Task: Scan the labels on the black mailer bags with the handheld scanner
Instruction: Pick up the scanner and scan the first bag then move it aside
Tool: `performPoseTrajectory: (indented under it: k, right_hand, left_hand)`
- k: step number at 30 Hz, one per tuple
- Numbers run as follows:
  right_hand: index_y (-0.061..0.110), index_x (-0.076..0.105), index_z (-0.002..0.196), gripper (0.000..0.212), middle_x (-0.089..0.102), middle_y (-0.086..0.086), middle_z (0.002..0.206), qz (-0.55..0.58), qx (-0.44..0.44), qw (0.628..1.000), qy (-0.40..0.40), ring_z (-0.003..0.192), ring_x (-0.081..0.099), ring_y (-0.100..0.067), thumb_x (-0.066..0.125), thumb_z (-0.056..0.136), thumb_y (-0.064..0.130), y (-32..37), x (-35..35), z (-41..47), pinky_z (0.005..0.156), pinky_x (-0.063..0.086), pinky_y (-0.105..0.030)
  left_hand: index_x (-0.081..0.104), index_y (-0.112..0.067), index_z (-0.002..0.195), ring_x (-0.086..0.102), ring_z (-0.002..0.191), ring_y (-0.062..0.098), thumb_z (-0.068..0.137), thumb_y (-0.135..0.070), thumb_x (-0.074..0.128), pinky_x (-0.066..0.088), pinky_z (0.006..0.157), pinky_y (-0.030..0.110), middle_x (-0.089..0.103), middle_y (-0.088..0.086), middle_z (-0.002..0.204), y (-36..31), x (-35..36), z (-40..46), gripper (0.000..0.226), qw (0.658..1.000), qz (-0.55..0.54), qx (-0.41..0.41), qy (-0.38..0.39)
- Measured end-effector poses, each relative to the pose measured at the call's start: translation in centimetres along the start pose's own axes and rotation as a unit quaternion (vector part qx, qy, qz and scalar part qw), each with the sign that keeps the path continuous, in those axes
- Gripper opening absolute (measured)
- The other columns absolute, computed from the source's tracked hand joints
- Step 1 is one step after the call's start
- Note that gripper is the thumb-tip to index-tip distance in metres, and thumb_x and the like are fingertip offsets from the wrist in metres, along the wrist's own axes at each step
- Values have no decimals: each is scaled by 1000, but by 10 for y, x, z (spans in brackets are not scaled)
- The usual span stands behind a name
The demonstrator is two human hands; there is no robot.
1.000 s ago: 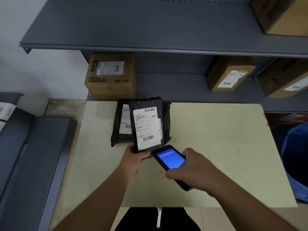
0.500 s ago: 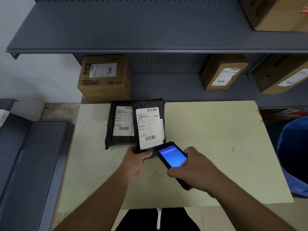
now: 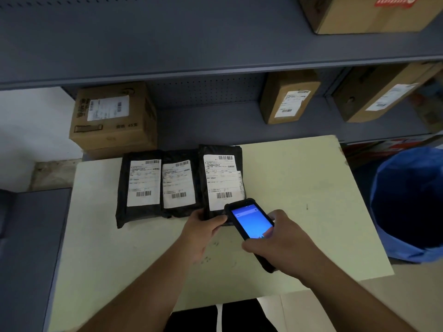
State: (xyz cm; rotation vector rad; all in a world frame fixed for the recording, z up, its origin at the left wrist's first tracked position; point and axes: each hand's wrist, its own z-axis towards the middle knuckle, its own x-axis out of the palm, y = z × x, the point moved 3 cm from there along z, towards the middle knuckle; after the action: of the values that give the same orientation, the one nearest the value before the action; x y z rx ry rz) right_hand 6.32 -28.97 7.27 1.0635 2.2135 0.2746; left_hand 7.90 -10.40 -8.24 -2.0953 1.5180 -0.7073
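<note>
Left hand (image 3: 203, 227) fingers pinch the near edge of the rightmost mailer bag (image 3: 221, 180); right hand (image 3: 285, 245) wraps the handheld scanner (image 3: 250, 227), blue screen lit. Three black bags sit side by side at the bench (image 3: 299, 188) far edge, left of middle. They look soft, light and slippery, so grab an edge. Label print's too small to read; barcodes show.

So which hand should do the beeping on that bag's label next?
Probably the right hand. It already holds the scanner, whose top end sits just below the barcode on the rightmost mailer bag. The left hand is busy gripping that bag's bottom edge.
</note>
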Motion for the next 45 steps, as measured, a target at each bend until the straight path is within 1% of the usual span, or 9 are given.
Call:
performPoseTrajectory:
  k: [5, 15, 19, 23, 25, 29, 33, 38, 45]
  right_hand:
    - [25, 44, 110, 48, 65, 4, 79, 11, 18, 1000, -6, 61, 62, -16, 80, 78, 29, -21, -22, 7, 60, 50, -31]
    - [32, 41, 106, 49, 70, 1, 94, 7, 45, 999, -29, 78, 78, -20, 79, 75, 33, -51, -55, 16, 80, 64, -41]
    - [34, 38, 101, 49, 70, 2, 100, 25, 51, 998, -34, 78, 79, -21, 79, 74, 32, -59, -67, 20, 79, 65, -40]
    - [36, 38, 101, 49, 68, 3, 103, 38, 58, 997, -34, 76, 79, -20, 78, 73, 34, -68, -77, 26, 79, 64, -39]
    - [37, 40, 102, 49, 69, 3, 101, 47, 59, 997, -35, 72, 78, -20, 77, 71, 35, -74, -80, 30, 79, 63, -40]
    - [35, 41, 116, 56, 68, 6, 99, 71, 59, 995, -47, 66, 71, -4, 80, 75, 34, -85, -85, 40, 67, 56, -24]
    - [33, 43, 117, 56, 68, 4, 97, 89, 59, 992, -60, 48, 61, 0, 81, 76, 33, -96, -91, 51, 56, 50, -19]
    - [34, 39, 115, 57, 66, 2, 100, 98, 77, 989, -76, 50, 61, -1, 82, 77, 32, -109, -99, 63, 44, 45, -9]
    - [34, 40, 113, 56, 66, 1, 101, 106, 96, 983, -112, 65, 65, -4, 82, 78, 32, -119, -113, 74, 44, 42, -12]
  left_hand:
    - [75, -14, 108, 79, 100, 15, 84, -4, 82, 59, 90, 26, 82, 5, 108, 8, 35, 16, 27, 999, 28, -14, 18]
    - [79, -10, 112, 78, 101, 10, 84, -14, 82, 58, 82, 17, 83, 1, 108, 21, 100, 41, 29, 994, 82, -27, 60]
    - [79, -15, 102, 77, 94, 6, 88, -14, 79, 58, 74, 12, 84, -2, 101, 25, 123, 53, 13, 992, 106, -42, 49]
    - [76, -13, 97, 75, 92, 17, 90, -19, 76, 58, 83, 25, 81, 7, 100, 26, 146, 63, 9, 986, 156, -56, 31]
    - [76, -10, 100, 71, 90, 23, 83, -29, 77, 56, 83, 34, 81, 12, 102, 25, 158, 65, 25, 982, 178, -51, 25]
    - [60, -13, 116, 69, 97, 30, 87, -19, 71, 55, 90, 41, 70, 5, 101, 15, 185, 63, 32, 991, 120, -54, 20]
    - [49, -18, 141, 71, 111, 34, 69, -22, 87, 58, 92, 42, 70, 12, 126, 12, 206, 77, 82, 988, 130, -62, 57]
    - [49, -21, 137, 72, 109, 33, 80, -13, 85, 60, 95, 47, 70, 9, 125, 14, 226, 90, 68, 982, 166, -67, 52]
    - [65, -21, 113, 76, 96, 29, 63, -28, 77, 61, 94, 53, 79, 2, 105, 30, 248, 113, 52, 971, 234, -37, 34]
